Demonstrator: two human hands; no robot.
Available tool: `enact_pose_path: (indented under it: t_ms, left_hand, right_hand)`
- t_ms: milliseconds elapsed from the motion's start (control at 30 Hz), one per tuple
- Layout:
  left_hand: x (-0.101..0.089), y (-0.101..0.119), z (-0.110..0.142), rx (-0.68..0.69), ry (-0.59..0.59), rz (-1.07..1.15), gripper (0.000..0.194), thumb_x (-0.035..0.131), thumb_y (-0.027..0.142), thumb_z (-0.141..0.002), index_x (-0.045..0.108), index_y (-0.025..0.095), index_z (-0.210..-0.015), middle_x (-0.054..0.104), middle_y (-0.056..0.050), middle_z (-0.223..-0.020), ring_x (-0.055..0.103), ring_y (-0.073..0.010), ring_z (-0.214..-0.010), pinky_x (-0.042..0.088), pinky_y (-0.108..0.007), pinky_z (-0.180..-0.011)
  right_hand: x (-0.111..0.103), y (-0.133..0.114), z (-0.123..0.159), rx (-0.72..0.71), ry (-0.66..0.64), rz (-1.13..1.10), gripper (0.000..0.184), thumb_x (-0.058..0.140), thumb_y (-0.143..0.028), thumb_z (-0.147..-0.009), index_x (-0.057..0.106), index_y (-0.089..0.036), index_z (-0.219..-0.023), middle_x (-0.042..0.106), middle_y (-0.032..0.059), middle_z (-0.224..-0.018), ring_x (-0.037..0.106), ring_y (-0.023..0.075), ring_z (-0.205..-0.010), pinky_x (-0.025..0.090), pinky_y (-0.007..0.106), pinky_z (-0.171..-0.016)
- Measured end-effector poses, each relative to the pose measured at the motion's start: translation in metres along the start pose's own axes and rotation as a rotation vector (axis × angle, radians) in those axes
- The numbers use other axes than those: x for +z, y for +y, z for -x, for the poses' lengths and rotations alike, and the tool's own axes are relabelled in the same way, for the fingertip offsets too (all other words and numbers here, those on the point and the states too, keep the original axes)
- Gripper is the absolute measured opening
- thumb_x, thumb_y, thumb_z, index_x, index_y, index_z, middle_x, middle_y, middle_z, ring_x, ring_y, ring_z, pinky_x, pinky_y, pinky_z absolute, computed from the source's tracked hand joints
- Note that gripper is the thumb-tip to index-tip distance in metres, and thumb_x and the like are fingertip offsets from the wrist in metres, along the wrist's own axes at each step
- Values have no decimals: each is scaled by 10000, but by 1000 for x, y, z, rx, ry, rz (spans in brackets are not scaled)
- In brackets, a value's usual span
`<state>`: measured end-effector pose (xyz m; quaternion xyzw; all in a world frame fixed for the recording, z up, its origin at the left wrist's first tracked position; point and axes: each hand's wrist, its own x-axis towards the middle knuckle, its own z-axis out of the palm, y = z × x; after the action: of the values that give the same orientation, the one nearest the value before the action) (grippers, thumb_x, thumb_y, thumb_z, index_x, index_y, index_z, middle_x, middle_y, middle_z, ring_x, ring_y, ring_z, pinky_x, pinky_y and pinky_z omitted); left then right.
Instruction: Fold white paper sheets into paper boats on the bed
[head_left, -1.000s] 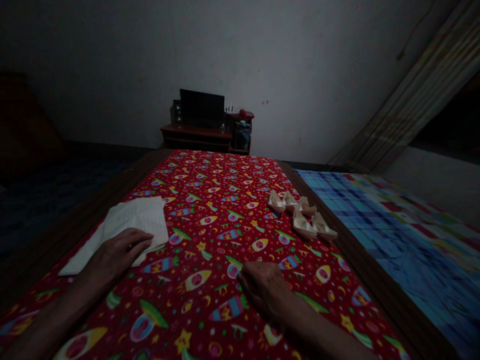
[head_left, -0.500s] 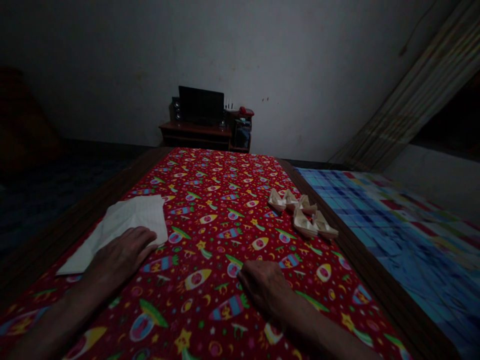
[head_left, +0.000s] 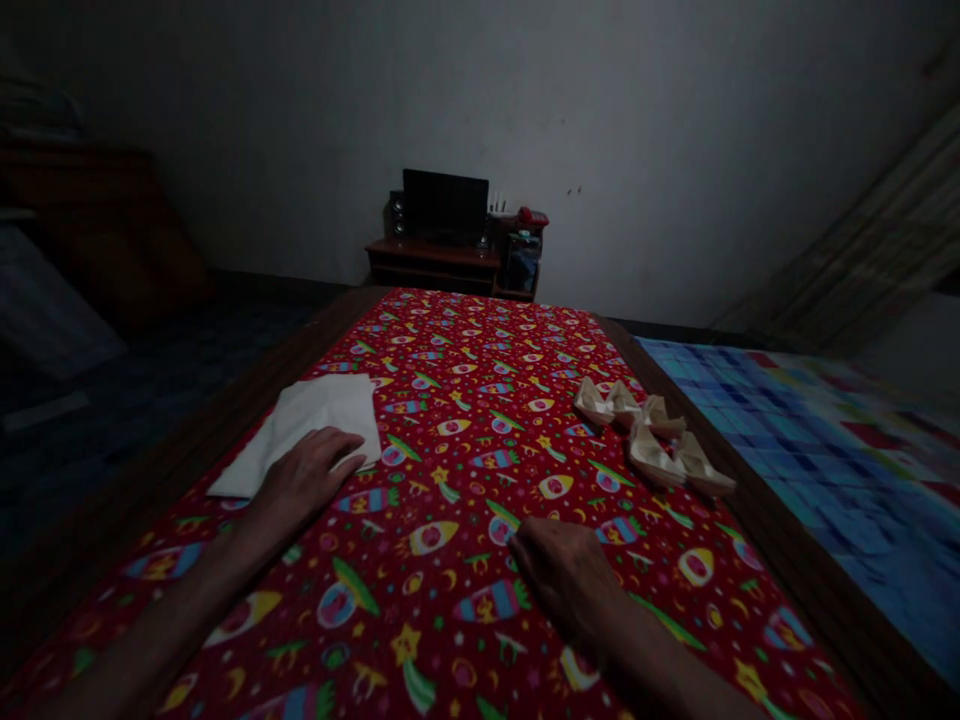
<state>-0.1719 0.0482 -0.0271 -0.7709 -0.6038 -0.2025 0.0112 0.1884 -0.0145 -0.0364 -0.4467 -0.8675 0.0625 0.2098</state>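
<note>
My left hand (head_left: 311, 468) lies on a stack of white paper sheets (head_left: 330, 400), palm down with the fingers stretched out over the near right part. The stack sits on the left side of a red cloth (head_left: 465, 480) printed with rockets and stars. My right hand (head_left: 566, 570) rests on the cloth in the middle, curled into a fist, and no object shows in it. Beyond it to the right stand several folded paper boats (head_left: 656, 455), pale and close together near the cloth's edge.
Dark wooden edges (head_left: 720, 430) border the cloth. To the right lies a blue checked cover (head_left: 810, 470). A low stand (head_left: 431, 255) with a black monitor (head_left: 446, 205), speakers and a red telephone (head_left: 532, 216) is against the far wall. A wooden cabinet (head_left: 97, 230) is at the far left.
My view has turned a little to the left, so everything appears farther right. Both hands keep the same places on the paper and the cloth.
</note>
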Motion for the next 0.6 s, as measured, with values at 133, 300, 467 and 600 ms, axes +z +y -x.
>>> enact_pose_path:
  t_ms: [133,300,467,600]
  left_hand:
    - [-1,-1,0,21,44,-6,336,413,405,-894,607,174,-1041,578,-91,-1068,584,-211,-937,467,-314,-813]
    - [-6,-1,-5,147,-10,-2,345,463,446,-877,616,172,-1018,565,-96,-1062,582,-215,-920,471,-313,-806]
    - [-5,-8,-16,104,-54,42,358,500,490,-842,642,186,-965,583,-75,-1033,599,-202,-848,474,-297,-749]
    - [-3,-4,-17,77,-38,26,348,520,490,-828,640,192,-963,592,-69,-1004,597,-194,-842,466,-288,-755]
  right_hand:
    - [1,4,0,-10,6,-34,244,389,-264,-936,444,-192,-708,531,-8,-612,463,100,-523,258,238,-543]
    - [2,4,1,-12,-2,-37,232,398,-264,-936,447,-194,-720,539,-8,-629,473,103,-535,271,234,-547]
    - [1,3,0,-1,-21,-25,235,391,-268,-939,452,-195,-724,541,-7,-629,468,103,-530,277,236,-547]
    - [-2,2,-1,-3,-21,-52,235,388,-269,-942,449,-196,-727,543,-7,-629,473,101,-529,281,232,-537]
